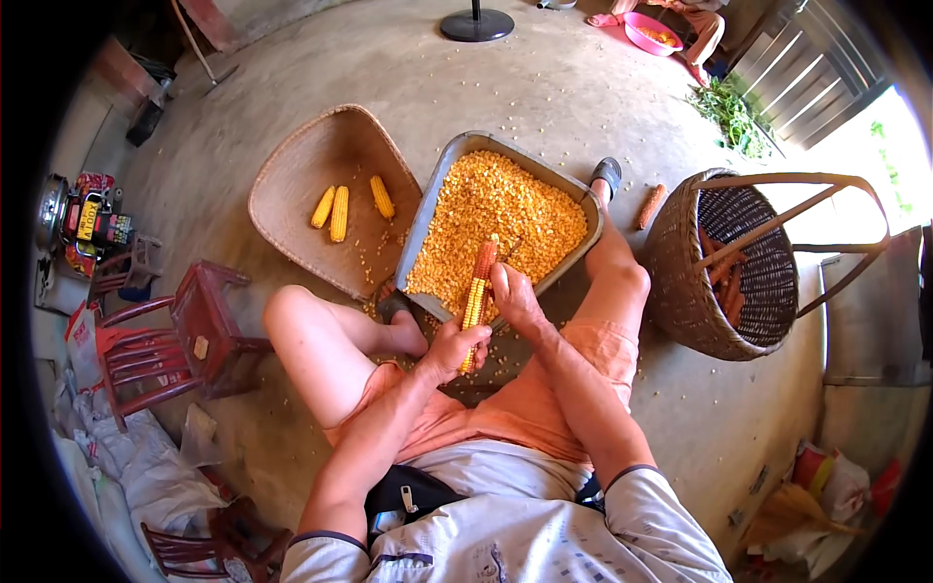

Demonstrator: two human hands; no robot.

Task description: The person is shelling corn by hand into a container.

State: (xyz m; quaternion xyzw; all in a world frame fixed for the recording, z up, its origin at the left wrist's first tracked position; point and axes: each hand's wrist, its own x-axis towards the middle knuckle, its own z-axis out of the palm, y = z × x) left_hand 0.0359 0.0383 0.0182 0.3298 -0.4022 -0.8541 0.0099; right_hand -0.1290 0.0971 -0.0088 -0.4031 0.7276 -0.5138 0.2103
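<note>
My left hand grips the lower end of a maize cob, tilted over the near rim of a grey tub. The cob's upper part is bare and reddish; yellow kernels still cover its lower part. Against the cob's right side, my right hand is closed in a fist. A thin dark tool pokes out of that fist, its handle hidden. Loose maize kernels fill the tub. To the left, a woven scoop basket holds three yellow maize ears and some scattered kernels.
On the right stands a tall handled wicker basket with bare cobs inside. One bare cob lies on the floor. At left is a red wooden chair. Another person sits far back by a pink basin.
</note>
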